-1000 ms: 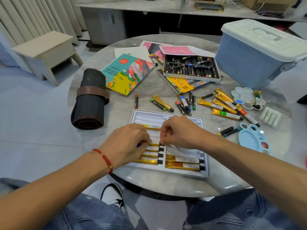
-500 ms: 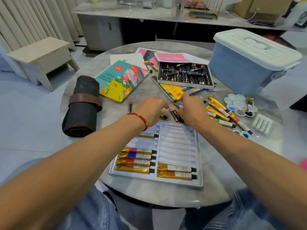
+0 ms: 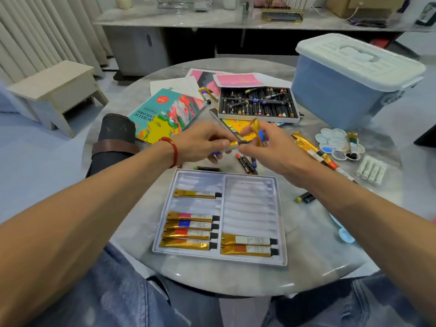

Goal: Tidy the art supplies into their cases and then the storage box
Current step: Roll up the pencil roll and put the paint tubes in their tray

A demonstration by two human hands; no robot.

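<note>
Your left grip point(image 3: 203, 145) pinches a gold paint tube with a blue band point(image 3: 225, 149), held roughly level above the counter, its gold end poking out toward your other hand. Your right grip point(image 3: 271, 149) holds a second gold tube with a blue label point(image 3: 257, 133) tilted up on end between thumb and fingers. Both hands hover close together, just beyond the far edge of the white plastic tube tray point(image 3: 280, 223), which lies on the round grey marble counter point(image 3: 313, 253) right in front of you. In that tray's left column sit five gold tubes, one alone near the top point(image 3: 197, 194) and four stacked near the bottom point(image 3: 191, 230); the right column holds two more gold tubes point(image 3: 247, 245) in its lowest slots. Between your hands and the tray lie a few loose oil pastel sticks point(image 3: 245, 164). Farther back rests the open grey box of dark oil pastels point(image 3: 257, 103), and to its left the teal acrylic colours booklet point(image 3: 165, 114). The blue storage box with a white lid point(image 3: 349, 83) stands shut at the far right. More loose gold tubes point(image 3: 313, 151) lie beside a white flower-shaped palette point(image 3: 335, 142), and a rolled dark brush case with a brown strap point(image 3: 114, 145) sits at the left.
</note>
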